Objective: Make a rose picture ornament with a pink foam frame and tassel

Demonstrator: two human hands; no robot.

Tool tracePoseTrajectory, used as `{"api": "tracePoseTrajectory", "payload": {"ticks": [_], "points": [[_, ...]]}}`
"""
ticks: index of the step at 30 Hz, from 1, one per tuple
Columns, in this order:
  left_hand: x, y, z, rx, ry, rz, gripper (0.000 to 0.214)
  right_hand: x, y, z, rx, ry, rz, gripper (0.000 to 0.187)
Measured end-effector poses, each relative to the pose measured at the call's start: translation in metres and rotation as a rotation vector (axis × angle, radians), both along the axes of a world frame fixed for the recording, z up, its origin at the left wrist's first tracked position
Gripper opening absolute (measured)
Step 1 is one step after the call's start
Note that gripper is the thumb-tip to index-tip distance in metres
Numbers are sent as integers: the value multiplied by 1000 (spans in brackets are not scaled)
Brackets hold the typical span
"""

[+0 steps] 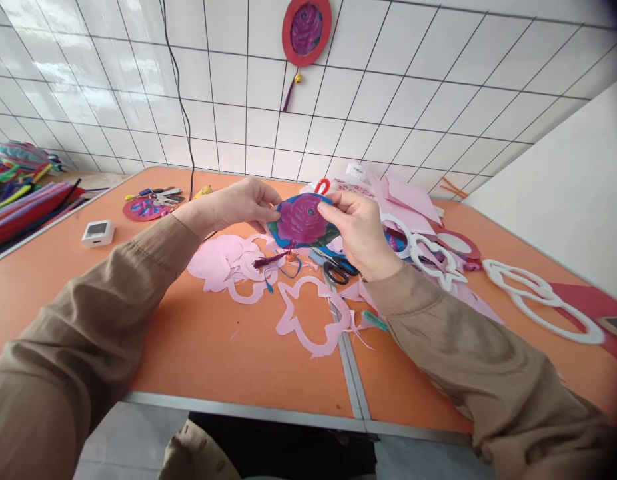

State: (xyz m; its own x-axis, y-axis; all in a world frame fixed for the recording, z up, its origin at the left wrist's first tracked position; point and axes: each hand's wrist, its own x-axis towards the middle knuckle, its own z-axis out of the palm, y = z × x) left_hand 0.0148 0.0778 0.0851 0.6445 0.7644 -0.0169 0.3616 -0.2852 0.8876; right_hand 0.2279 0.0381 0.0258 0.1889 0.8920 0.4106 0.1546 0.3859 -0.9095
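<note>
Both my hands hold up a small oval craft piece (pixel 302 221) with a purple flower on a blue ground, above the orange table (pixel 198 340). My left hand (pixel 241 203) pinches its left edge. My right hand (pixel 361 233) pinches its right edge with thumb and fingers. A purple tassel (pixel 269 260) and an orange bead hang below the piece. A red loop (pixel 322 185) shows just behind its top.
Pink foam cut-outs (pixel 311 317) and black-handled scissors (pixel 338 269) lie under my hands. White ring shapes (pixel 548 303) lie at right, a white box (pixel 97 233) and a round craft piece (pixel 144 209) at left. Coloured stems (pixel 23 200) fill the far left. A red-framed ornament (pixel 306 30) hangs on the tiled wall.
</note>
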Motion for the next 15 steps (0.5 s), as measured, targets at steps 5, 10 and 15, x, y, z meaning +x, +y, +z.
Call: {"api": "tracePoseTrajectory", "payload": {"ticks": [5,10,15], "points": [[2,1,-4,31,23,22,7,2,3,-2,27,-28,-3,13],[5,3,-10,6,18,78,26,3,3,-3,-2,-66,-3,12],[4,8,-10,-27,1,57,24,1,0,-1,-39,-32,60,15]]}}
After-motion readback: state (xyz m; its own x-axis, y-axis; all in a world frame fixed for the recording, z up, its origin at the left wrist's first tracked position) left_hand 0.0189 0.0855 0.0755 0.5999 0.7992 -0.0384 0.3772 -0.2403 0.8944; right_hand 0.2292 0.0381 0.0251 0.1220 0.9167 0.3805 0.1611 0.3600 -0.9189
